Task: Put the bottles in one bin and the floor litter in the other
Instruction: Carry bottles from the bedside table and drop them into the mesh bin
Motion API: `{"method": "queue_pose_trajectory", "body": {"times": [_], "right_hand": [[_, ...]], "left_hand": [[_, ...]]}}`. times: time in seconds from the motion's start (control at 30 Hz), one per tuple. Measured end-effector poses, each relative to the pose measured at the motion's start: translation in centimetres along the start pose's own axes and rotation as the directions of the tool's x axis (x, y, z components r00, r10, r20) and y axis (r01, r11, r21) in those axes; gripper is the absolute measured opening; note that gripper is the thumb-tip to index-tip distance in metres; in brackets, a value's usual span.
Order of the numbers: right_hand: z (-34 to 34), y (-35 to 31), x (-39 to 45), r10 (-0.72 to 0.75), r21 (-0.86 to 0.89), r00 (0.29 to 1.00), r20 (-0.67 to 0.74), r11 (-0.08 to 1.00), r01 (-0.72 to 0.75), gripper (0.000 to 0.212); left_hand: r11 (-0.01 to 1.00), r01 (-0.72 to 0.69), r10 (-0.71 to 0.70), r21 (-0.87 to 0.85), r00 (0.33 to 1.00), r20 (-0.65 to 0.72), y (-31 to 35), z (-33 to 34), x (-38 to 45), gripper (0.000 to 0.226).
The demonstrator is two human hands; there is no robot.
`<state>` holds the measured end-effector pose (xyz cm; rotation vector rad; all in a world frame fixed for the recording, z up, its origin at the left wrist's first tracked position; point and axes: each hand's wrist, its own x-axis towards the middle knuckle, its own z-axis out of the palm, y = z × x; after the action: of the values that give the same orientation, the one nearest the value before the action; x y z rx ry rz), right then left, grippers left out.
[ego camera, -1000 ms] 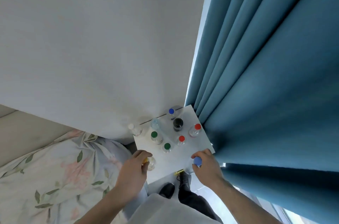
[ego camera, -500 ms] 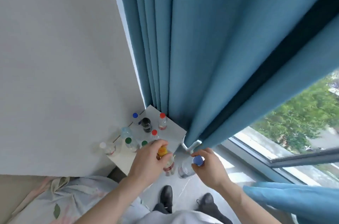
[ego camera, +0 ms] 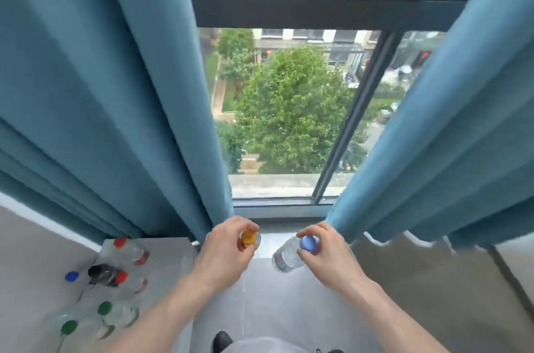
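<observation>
Two grips full, left hand (ego camera: 222, 254) hiding orange-cap bottle (ego camera: 249, 238) body, right hand (ego camera: 326, 251) pinching blue-cap bottle (ego camera: 289, 256), table bottles blurry.

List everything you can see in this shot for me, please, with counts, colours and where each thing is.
Held bottles: two, clear; orange cap, blue cap, over the floor by the window.
Bottles on white table: about six, clear or dark; red, red, blue, green, green caps; lower left.
Curtains: two, blue, flanking the window.
Window: one, dark frame, centre.
Shoe: one seen, black, bottom.
Left hand: grips the orange-capped bottle.
Right hand: grips the blue-capped bottle.
</observation>
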<state>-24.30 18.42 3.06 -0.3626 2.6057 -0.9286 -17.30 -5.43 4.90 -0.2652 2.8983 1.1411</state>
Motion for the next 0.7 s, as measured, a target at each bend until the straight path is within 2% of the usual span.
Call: {"method": "queue_pose_trajectory", "body": {"times": [0.23, 0.37, 0.53, 0.7], "right_hand": [[-11.9, 12.9, -6.1, 0.147, 0.087, 0.975, -0.168, 0.987, -0.134, 0.021], [-17.5, 19.5, -9.6, 0.225, 0.142, 0.943, -0.244, 0.971, -0.194, 0.021], [-22.8, 25.9, -14.6, 0.360, 0.215, 0.862, -0.358, 0.930, -0.299, 0.022], [-26.4, 31.0, -19.7, 0.497, 0.302, 0.737, -0.458, 0.867, -0.397, 0.021]], "left_hand": [[0.985, -0.175, 0.172, 0.006, 0.974, 0.146, 14.5, 11.0, 3.9, 0.034], [0.958, -0.286, 0.279, 0.001, 0.935, 0.218, 22.4, 17.0, 5.2, 0.033], [0.881, -0.474, 0.446, 0.006, 0.832, 0.329, 31.1, 23.3, 6.5, 0.024], [0.818, -0.570, 0.539, -0.070, 0.719, 0.439, 38.7, 29.3, 7.8, 0.018]]}}
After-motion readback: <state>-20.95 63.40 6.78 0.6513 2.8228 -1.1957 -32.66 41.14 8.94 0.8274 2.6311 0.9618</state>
